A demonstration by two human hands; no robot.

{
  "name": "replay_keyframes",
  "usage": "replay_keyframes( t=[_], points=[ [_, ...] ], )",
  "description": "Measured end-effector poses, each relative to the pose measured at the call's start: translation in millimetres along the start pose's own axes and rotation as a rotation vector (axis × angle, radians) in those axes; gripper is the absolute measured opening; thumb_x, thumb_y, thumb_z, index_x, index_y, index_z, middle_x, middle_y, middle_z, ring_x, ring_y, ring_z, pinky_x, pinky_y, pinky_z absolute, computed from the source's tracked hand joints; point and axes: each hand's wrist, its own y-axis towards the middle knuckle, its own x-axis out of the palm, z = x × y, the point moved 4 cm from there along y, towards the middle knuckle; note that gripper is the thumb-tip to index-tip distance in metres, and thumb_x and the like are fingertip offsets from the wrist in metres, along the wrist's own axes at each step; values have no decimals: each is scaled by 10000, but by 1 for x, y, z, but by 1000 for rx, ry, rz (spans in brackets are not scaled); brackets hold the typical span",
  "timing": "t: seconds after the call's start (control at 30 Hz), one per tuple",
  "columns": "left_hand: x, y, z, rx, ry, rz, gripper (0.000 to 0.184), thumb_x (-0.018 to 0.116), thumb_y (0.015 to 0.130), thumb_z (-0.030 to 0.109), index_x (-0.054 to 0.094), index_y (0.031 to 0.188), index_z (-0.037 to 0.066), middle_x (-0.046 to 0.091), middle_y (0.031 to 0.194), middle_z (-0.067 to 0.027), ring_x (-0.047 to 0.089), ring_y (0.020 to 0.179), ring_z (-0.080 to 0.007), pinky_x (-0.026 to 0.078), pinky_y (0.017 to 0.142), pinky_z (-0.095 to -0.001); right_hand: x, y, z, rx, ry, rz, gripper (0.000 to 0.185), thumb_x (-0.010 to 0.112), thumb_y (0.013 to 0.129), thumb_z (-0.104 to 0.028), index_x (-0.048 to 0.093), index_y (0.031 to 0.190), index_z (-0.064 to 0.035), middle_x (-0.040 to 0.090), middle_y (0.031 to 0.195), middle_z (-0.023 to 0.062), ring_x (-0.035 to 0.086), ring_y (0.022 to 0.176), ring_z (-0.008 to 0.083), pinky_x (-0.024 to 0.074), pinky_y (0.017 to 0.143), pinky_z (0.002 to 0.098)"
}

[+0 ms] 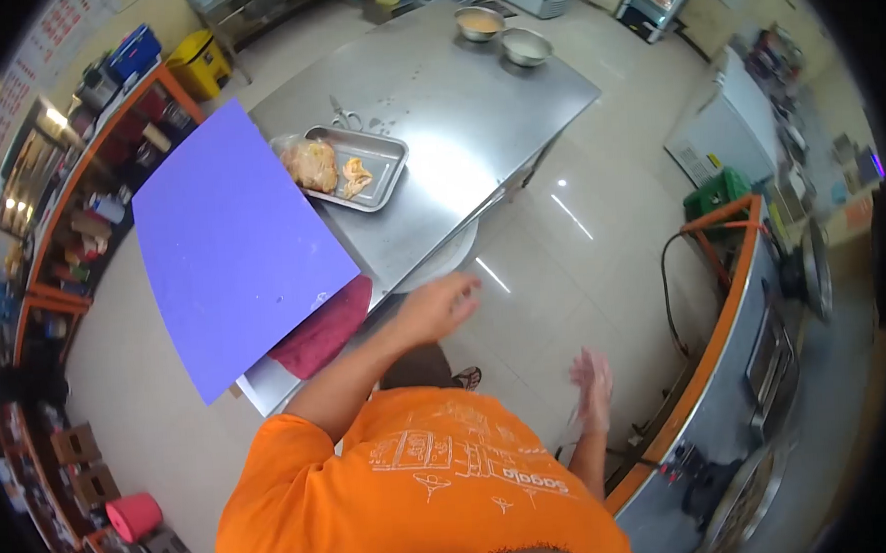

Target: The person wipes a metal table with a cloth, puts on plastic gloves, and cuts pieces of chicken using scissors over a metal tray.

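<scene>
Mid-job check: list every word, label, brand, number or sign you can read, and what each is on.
"saggala": white print on the orange shirt; the spelling is uncertain, as the letters are small and upside down.
Red print on the wall sheets: too blurred to read.
Markings on the front of the white freezer: too small to read.
No other text is legible.

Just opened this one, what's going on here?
The person's left hand and right hand both look empty, in the air, clear of the steel table. On it, a metal tray holds raw-looking meat, with scissors just beyond. A purple board lies left of the tray, a red cloth showing past its near edge.
</scene>
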Motion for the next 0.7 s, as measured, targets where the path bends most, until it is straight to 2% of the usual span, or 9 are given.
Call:
replay_keyframes(
  t=[0.07,0.13,0.27,0.3,0.4,0.53,0.57,0.67,0.7],
  points=[
    [-20,29,-36,-116,-7,267,410,670,936,242,567,1294,72,641,1000,-98,633,842,-216,534,727,-352,40,62,-54,-93,-144,-191,331,619,986,-360,662,1106,-55,656,930,49,600,777,125,477,684,279],
    [-25,46,-97,-357,-158,520,520,685,926,214,486,1382,63,617,982,-104,619,774,-212,530,677,-354,80,125,-102,-168,-277,-329,322,604,999,-349,667,1109,-53,660,926,43,602,792,116,481,698,272],
    [-36,65,-177,-795,-550,909,762,689,925,186,262,1539,40,557,996,-105,574,733,-183,518,615,-335,165,215,-174,-261,-255,-416,302,604,1006,-332,668,1117,-59,668,922,36,614,783,111,490,705,263],
    [-43,74,-188,-909,-612,901,853,655,939,167,124,1604,104,579,1136,-110,600,872,-201,564,660,-343,188,236,-184,-263,-221,-432,308,608,1006,-338,664,1128,-61,670,933,37,615,776,109,491,701,260],
    [-62,100,-220,-915,-681,1064,844,638,943,148,109,1600,114,575,1120,-129,596,862,-205,567,660,-345,260,273,-204,-190,-215,-477,316,610,1006,-344,659,1139,-61,673,943,41,623,774,112,496,700,263],
    [-75,128,-230,-926,-662,1283,885,586,905,-51,56,1593,118,609,1180,-232,675,813,-264,560,577,-360,351,284,-214,-96,-378,-751,319,607,1000,-326,675,1157,-57,692,958,58,634,794,120,492,707,264],
    [-80,135,-215,-961,-633,1242,920,554,889,-119,9,1589,123,606,1218,-282,689,807,-266,565,579,-367,370,288,-219,-90,-444,-795,325,600,1003,-327,676,1160,-53,694,965,61,635,798,124,495,713,272],
    [-64,154,-220,-911,-685,1258,940,558,890,-111,-33,1583,119,622,1196,-259,691,825,-264,565,567,-366,437,304,-231,-118,-610,-934,347,578,1008,-327,678,1160,-32,697,968,72,637,806,140,502,732,295],
    [-59,162,-217,-807,-729,1350,980,583,880,-103,-71,1577,116,644,1166,-217,688,830,-245,567,625,-353,468,314,-228,-156,-652,-997,356,571,1009,-326,679,1153,-19,697,959,77,637,806,149,504,739,305]
  ],
)
